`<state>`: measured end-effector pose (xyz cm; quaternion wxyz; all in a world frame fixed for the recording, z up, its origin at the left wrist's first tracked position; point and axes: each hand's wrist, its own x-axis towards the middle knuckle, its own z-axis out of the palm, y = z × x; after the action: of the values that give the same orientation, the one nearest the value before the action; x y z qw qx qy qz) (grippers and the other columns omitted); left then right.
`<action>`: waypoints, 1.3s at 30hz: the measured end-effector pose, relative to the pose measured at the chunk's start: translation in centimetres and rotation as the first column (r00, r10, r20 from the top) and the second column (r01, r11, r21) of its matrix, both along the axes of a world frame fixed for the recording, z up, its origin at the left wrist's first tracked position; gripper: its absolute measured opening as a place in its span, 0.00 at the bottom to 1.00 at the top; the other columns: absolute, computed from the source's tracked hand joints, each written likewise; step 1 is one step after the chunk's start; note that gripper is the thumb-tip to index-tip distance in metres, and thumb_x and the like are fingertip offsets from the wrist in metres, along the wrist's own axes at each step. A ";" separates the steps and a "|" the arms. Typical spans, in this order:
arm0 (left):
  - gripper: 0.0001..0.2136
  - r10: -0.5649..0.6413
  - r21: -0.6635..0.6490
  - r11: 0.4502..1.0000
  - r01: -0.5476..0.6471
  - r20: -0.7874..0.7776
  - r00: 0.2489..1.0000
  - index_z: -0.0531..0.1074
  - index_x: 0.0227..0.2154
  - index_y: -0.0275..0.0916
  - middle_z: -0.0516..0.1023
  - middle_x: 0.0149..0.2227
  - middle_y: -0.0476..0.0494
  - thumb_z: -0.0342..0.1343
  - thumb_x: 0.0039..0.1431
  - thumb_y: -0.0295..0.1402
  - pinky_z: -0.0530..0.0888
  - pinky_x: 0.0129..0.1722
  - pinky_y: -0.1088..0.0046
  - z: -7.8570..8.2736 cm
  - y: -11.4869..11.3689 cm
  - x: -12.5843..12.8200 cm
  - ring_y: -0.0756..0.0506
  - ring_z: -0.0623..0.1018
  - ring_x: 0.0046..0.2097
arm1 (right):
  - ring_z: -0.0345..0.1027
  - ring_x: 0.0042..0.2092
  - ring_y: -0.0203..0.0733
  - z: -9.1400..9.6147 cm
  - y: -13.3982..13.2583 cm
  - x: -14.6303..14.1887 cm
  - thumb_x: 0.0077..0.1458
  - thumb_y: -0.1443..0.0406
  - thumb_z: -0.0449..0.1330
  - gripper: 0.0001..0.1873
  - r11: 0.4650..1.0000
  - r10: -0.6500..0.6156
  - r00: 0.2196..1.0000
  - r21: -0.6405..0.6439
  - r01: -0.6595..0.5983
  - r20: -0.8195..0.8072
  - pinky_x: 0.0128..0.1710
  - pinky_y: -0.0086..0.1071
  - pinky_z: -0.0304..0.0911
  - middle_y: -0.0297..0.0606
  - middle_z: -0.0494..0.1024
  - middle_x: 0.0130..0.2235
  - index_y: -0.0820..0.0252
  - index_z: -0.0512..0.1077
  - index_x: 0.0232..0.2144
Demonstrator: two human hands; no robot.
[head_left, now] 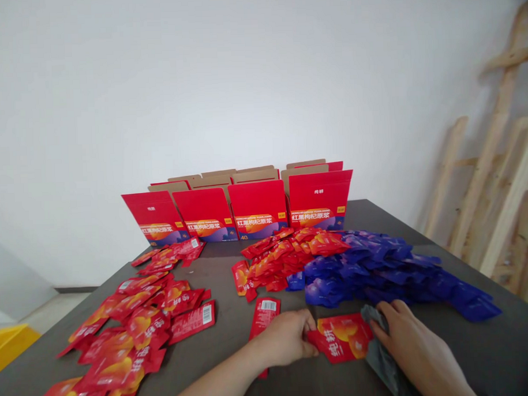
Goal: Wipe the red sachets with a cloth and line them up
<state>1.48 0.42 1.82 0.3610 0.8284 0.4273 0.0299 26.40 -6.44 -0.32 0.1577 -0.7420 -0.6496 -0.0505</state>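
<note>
My left hand (290, 337) pinches the left end of a red pouch (344, 337) printed with orange fruit and white characters. A grey-green cloth (380, 355) is gripped in my right hand (410, 343), its upper edge against the pouch's right end. Partly covered by my left wrist, another red pouch with a barcode (264, 314) lies on the dark table. Just beyond my hands is a heap of red pouches (287, 258), and to its right spreads a pile of blue pouches (374, 272).
Red open-topped cartons (259, 201) stand in rows at the table's back. Several more red pouches (138, 323) are scattered over the left side of the table (215, 280). A yellow bin (13, 345) sits at far left, and wooden frames (500, 138) lean at the right.
</note>
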 end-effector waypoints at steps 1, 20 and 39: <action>0.17 0.013 -0.018 1.000 -0.012 0.018 1.000 0.68 0.38 0.41 0.73 0.33 0.55 0.65 0.44 0.35 0.61 0.26 0.80 -0.2 0.1 0.0 0.51 0.71 0.32 | 0.70 0.32 0.38 0.3 -0.1 0.1 0.60 0.59 0.48 0.10 1.000 -0.001 1.000 0.001 0.001 -0.012 0.29 0.33 0.60 0.37 0.68 0.37 0.55 0.67 0.37; 0.04 0.063 -0.010 0.998 -0.062 0.153 0.986 0.69 0.31 0.39 0.70 0.27 0.55 0.55 0.52 0.32 0.56 0.25 0.80 -1.5 0.2 0.1 0.53 0.66 0.29 | 0.70 0.35 0.40 0.6 -0.7 1.3 0.60 0.60 0.47 0.12 0.994 0.057 0.998 0.091 -0.060 0.035 0.31 0.32 0.61 0.39 0.70 0.37 0.54 0.69 0.36; 0.03 0.056 0.017 0.998 -0.059 0.141 0.988 0.70 0.31 0.40 0.70 0.27 0.55 0.55 0.52 0.30 0.56 0.26 0.80 -0.5 -0.1 0.2 0.53 0.67 0.28 | 0.72 0.35 0.42 -1.2 -1.5 3.1 0.60 0.55 0.46 0.14 0.999 0.010 0.998 -0.047 -0.013 -0.070 0.34 0.36 0.62 0.39 0.70 0.38 0.55 0.67 0.39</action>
<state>1.72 0.33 1.36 0.3803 0.8154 0.4241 0.1032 29.53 -7.97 -1.48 0.1629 -0.7430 -0.6490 -0.0084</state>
